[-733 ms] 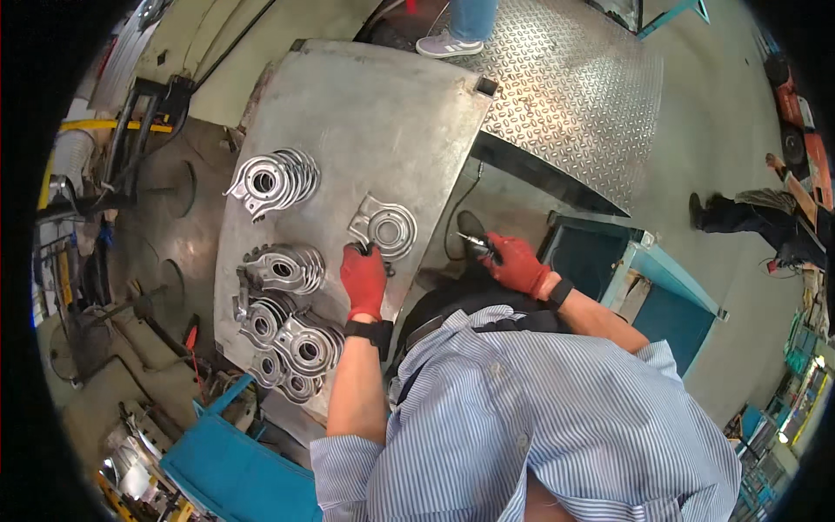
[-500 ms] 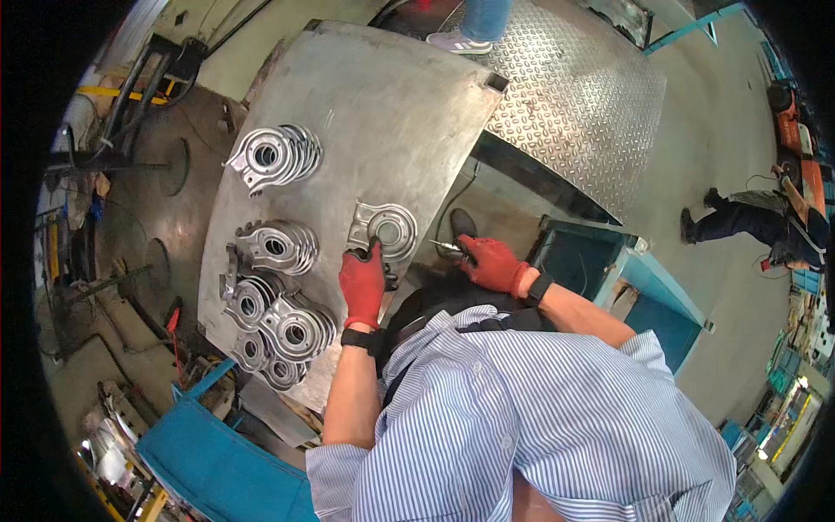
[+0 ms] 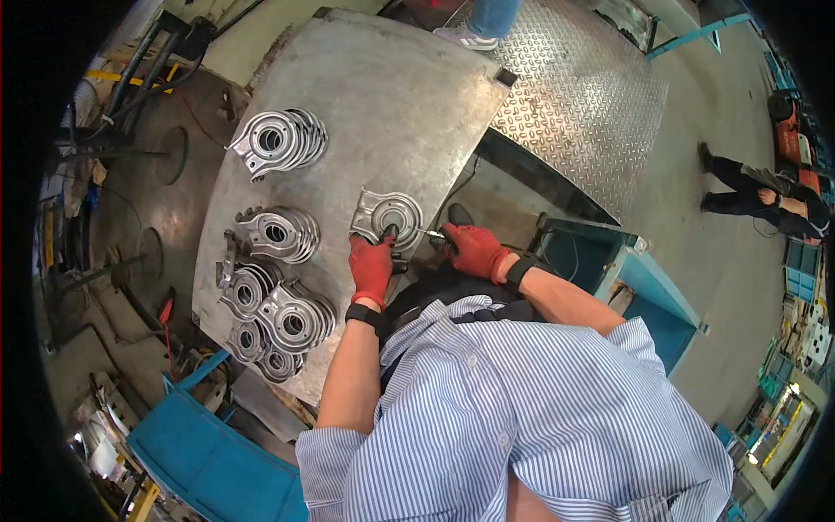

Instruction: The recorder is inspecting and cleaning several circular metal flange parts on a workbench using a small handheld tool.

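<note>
Probably stiff and slippery, the metal bracket (image 3: 395,211) lies on the table (image 3: 383,96) at twelve o'clock from the left hand (image 3: 372,265), whose parted fingers touch its near edge; whether they pinch, I cannot tell. The right hand (image 3: 476,252) is closed round a slim tool (image 3: 433,233) pointing between nine and ten o'clock. The bracket's outer rim (image 3: 417,207) should grip best.

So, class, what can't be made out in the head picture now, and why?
Head view: grip of the slim tool, hidden by the right hand.
Head view: near edge of the single metal part, partly covered by the left hand.
Head view: upper part of the blue trouser leg, cut off by the top edge.
</note>
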The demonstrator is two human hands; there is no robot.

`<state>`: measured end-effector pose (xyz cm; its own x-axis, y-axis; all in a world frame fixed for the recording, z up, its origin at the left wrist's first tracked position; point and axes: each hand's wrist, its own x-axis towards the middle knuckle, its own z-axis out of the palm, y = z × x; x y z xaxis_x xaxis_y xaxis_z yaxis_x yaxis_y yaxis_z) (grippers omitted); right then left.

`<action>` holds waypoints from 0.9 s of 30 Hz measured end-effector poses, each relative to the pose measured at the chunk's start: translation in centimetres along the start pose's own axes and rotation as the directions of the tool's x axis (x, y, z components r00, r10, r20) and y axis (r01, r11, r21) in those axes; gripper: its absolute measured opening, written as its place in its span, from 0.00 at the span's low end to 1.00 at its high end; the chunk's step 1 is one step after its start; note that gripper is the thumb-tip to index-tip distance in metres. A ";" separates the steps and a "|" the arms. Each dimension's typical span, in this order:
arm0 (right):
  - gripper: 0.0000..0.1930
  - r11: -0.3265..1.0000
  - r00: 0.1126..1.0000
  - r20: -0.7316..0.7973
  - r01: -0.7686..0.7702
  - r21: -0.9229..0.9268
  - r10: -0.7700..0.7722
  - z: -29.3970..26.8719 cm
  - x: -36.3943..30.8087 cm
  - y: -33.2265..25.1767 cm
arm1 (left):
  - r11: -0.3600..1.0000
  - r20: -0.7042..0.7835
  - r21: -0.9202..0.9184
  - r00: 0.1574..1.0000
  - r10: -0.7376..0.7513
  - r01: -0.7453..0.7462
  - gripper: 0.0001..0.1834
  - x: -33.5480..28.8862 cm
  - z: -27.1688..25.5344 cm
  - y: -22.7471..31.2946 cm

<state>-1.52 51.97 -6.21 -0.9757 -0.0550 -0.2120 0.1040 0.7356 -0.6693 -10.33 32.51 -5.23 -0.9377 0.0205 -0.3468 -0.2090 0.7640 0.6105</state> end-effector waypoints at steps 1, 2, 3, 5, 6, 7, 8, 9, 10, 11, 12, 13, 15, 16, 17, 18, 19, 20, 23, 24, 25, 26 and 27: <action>0.18 1.000 1.000 0.024 -0.015 0.003 0.015 -0.2 0.0 -0.4 | 1.000 0.013 -0.025 1.000 -0.015 0.016 0.31 0.0 -0.2 0.1; 0.19 1.000 0.998 0.049 -0.031 0.006 0.030 -0.4 0.0 -0.8 | 0.998 0.027 -0.050 0.999 -0.030 0.031 0.30 0.0 -0.3 0.2; 0.20 0.999 0.996 0.073 -0.046 0.008 0.045 -0.6 0.0 -1.0 | 0.999 0.014 -0.050 1.000 -0.011 0.012 0.30 0.1 -0.1 0.0; 0.20 0.999 0.996 0.073 -0.040 -0.018 0.042 -0.6 -0.2 -0.8 | 0.998 -0.010 -0.056 0.999 0.032 -0.032 0.29 0.5 0.2 -0.6; 0.19 0.999 0.997 0.072 -0.037 -0.031 0.040 -0.5 -0.3 -0.7 | 0.996 0.006 -0.076 0.999 0.040 -0.039 0.29 0.5 0.3 -1.0; 0.19 0.999 0.998 0.049 -0.040 -0.035 0.042 -0.3 -0.2 -0.7 | 0.994 0.018 -0.097 0.999 0.050 -0.048 0.29 0.6 0.3 -1.1; 0.19 0.998 0.999 0.026 -0.043 -0.038 0.044 -0.1 -0.2 -0.8 | 0.991 0.030 -0.119 0.998 0.061 -0.057 0.29 0.6 0.3 -1.2; 0.19 0.998 0.999 0.003 -0.045 -0.042 0.045 0.1 -0.2 -0.8 | 0.993 0.022 -0.096 0.998 0.064 -0.062 0.29 0.7 0.4 -1.3; 0.19 0.999 0.999 0.023 -0.040 -0.031 0.041 0.1 -0.2 -0.7 | 0.995 0.013 -0.074 0.998 0.068 -0.067 0.29 0.7 0.4 -1.3; 0.19 0.999 0.998 0.042 -0.035 -0.020 0.036 0.0 -0.2 -0.7 | 0.996 0.005 -0.053 0.997 0.072 -0.072 0.30 0.7 0.4 -1.3; 0.19 1.000 0.998 0.062 -0.030 -0.009 0.030 -0.1 -0.2 -0.6 | 0.996 0.009 -0.055 0.998 0.064 -0.063 0.30 0.7 0.4 -1.3; 0.19 1.000 0.999 0.044 -0.025 -0.001 0.025 -0.1 -0.3 -0.4 | 0.997 0.012 -0.058 0.998 0.057 -0.056 0.30 0.8 0.4 -1.2; 0.19 1.000 1.000 0.009 -0.015 0.013 0.015 0.0 -0.4 0.0 | 0.999 0.019 -0.031 0.999 0.026 -0.026 0.30 0.8 0.4 -1.0; 0.19 1.000 1.000 -0.009 -0.015 0.006 0.015 0.2 -0.5 0.1 | 1.000 0.021 -0.001 1.000 0.001 -0.001 0.30 0.7 0.3 -0.7; 0.19 1.000 1.000 -0.027 -0.015 -0.001 0.015 0.5 -0.5 0.1 | 0.999 0.023 0.029 0.999 -0.023 0.023 0.30 0.6 0.2 -0.5; 0.18 1.000 0.999 -0.045 -0.016 -0.008 0.015 0.7 -0.6 0.2 | 1.000 0.026 -0.003 1.000 0.003 -0.003 0.30 0.7 0.5 -0.7; 0.18 1.000 0.999 -0.037 -0.007 0.001 0.007 0.5 -0.6 0.0 | 0.999 0.027 -0.033 0.999 0.027 -0.027 0.29 1.0 0.5 -1.1; 0.18 1.000 1.000 -0.030 0.002 0.009 -0.002 0.1 -0.7 0.0 | 0.997 0.026 -0.063 0.998 0.052 -0.050 0.29 1.2 0.5 -1.5; 0.18 0.999 1.000 0.000 -0.031 0.008 0.031 -0.3 -0.6 -0.5 | 0.992 0.027 -0.074 0.995 0.100 -0.098 0.29 1.1 0.7 -2.1; 0.18 0.999 0.999 0.011 -0.051 0.002 0.051 -0.4 -0.6 -0.6 | 0.991 0.021 -0.077 0.994 0.111 -0.109 0.29 1.3 0.9 -2.3; 0.17 0.999 0.999 0.017 -0.048 0.008 0.048 -0.3 -0.6 -0.5 | 0.990 0.016 -0.078 0.992 0.122 -0.121 0.29 1.6 1.0 -2.5; 0.17 0.999 0.999 0.023 -0.045 0.013 0.045 -0.3 -0.6 -0.4 | 0.988 0.011 -0.078 0.991 0.133 -0.132 0.29 1.7 1.1 -2.7; 0.17 0.999 0.999 0.029 -0.041 0.018 0.041 -0.2 -0.6 -0.3 | 0.994 0.013 -0.061 0.995 0.095 -0.094 0.29 1.7 1.2 -2.9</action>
<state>-1.00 51.93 -5.76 -0.9648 -0.0443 -0.2593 0.1474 0.7252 -0.6726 -10.92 31.10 -8.49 -0.9497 0.1008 -0.2964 -0.1367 0.7182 0.6822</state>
